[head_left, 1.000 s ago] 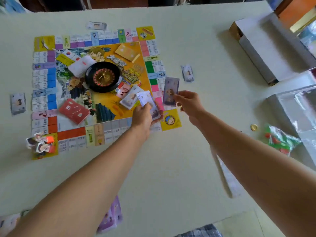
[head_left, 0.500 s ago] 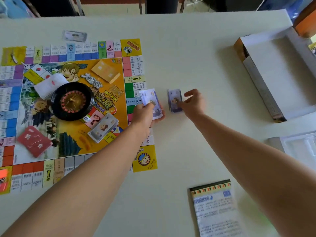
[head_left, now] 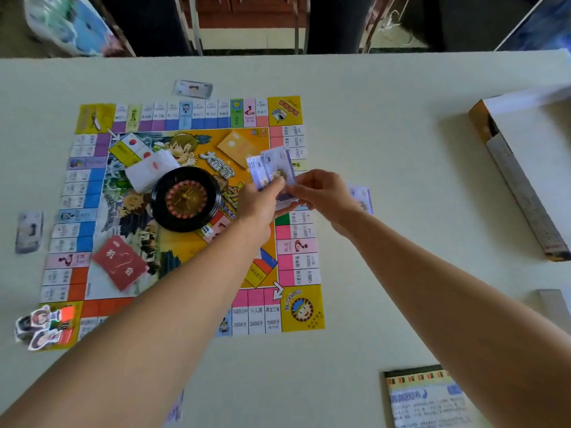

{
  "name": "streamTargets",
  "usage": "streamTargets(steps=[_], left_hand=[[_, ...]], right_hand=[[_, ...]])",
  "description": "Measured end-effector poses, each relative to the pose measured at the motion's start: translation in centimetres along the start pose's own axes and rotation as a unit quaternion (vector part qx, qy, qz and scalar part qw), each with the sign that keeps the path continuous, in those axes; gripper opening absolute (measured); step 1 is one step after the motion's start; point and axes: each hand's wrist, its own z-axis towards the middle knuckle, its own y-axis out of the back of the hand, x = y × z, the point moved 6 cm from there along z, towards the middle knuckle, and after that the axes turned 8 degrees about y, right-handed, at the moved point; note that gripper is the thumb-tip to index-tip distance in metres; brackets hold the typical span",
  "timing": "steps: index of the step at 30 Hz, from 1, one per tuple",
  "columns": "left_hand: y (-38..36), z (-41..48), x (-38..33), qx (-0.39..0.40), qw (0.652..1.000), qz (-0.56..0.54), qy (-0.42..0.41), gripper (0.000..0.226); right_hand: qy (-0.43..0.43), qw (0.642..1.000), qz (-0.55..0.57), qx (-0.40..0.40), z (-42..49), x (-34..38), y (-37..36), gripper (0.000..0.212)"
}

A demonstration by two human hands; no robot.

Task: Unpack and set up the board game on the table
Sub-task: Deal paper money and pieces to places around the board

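- The left hand [head_left: 258, 203] has its fingers curled round a small sheaf of play-money notes [head_left: 273, 169]. It grips them by their lower end so that they stand fanned above the knuckles.
- The right hand [head_left: 324, 194] meets the same sheaf from the right. Its thumb and bent fingertips close on the notes' near edge, touching the left hand's fingers. Whether it grips one note or several cannot be told.
- Both hands are over the right-hand strip of the game board [head_left: 302, 310], which lies flat and unfolded on the pale table [head_left: 386, 134].
- Just behind the right wrist, a pile of purple notes [head_left: 363, 199] lies on the table beside the board's right edge, partly hidden.
- Left of the hands, a black roulette wheel [head_left: 185, 199] sits at the board's middle.
- A white card stack [head_left: 151, 173] touches the wheel's far-left rim, and a die [head_left: 206, 230] lies at its near rim.
- An orange card deck [head_left: 239, 146] lies beyond the hands, and a red card deck [head_left: 120, 262] lies toward the board's near-left.
- Paper figure pawns [head_left: 41, 327] crowd the near-left corner.
- Two more note piles lie off the board, one [head_left: 193, 88] at its far edge and one [head_left: 28, 231] at its left.
- An open box [head_left: 522, 186] sits at the table's right, and a printed rules sheet [head_left: 426, 396] lies at the near right.
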Motion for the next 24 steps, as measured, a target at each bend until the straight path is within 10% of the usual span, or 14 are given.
streamTargets(steps=[9,24], left_hand=[[10.1,4.3,-8.2,-0.065,0.996,-0.054,0.005,0.012],[13.5,18.4,-17.5,-0.071,0.993,-0.092,-0.016,0.016]], right_hand=[[-0.021,0.997,0.071,-0.027,7.0,4.3,-9.8,0.008],[0.041,0.974,-0.197,-0.106,27.2,9.2,-15.3,0.021]])
